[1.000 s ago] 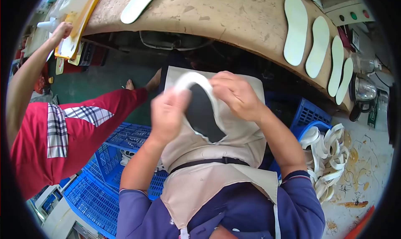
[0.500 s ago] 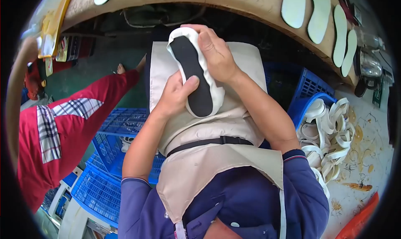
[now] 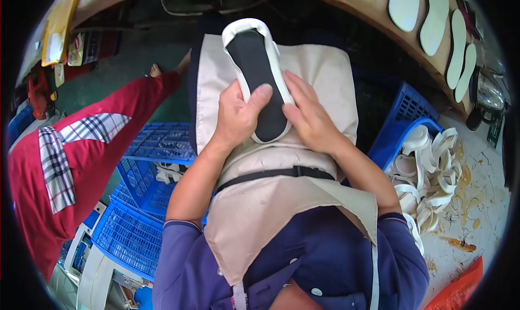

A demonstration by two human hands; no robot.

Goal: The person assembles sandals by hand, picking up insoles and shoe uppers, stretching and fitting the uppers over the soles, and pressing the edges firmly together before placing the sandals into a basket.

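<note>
A shoe sole (image 3: 254, 66) with a black face and a raised white rim is held upright over my lap, its black face turned up to me. My left hand (image 3: 238, 112) grips its lower left side, thumb pressed on the black face and fingers behind. Along the lower right edge lies my right hand (image 3: 314, 117), closed on the white rim with its thumb at the edge. Beneath both hands spreads a beige apron (image 3: 319, 66) covering my lap.
Pale insoles (image 3: 435, 20) lie on the curved wooden bench (image 3: 357, 6) ahead. White strappy shoe pieces (image 3: 425, 163) fill a blue crate (image 3: 398, 120) at right. Blue baskets (image 3: 127, 237) stand at left, beside another person's red-trousered leg (image 3: 103, 163).
My right hand has slid down from the sole's top end to its lower right edge. The white rim at the top now looks smoother. The sole is slightly higher in view.
</note>
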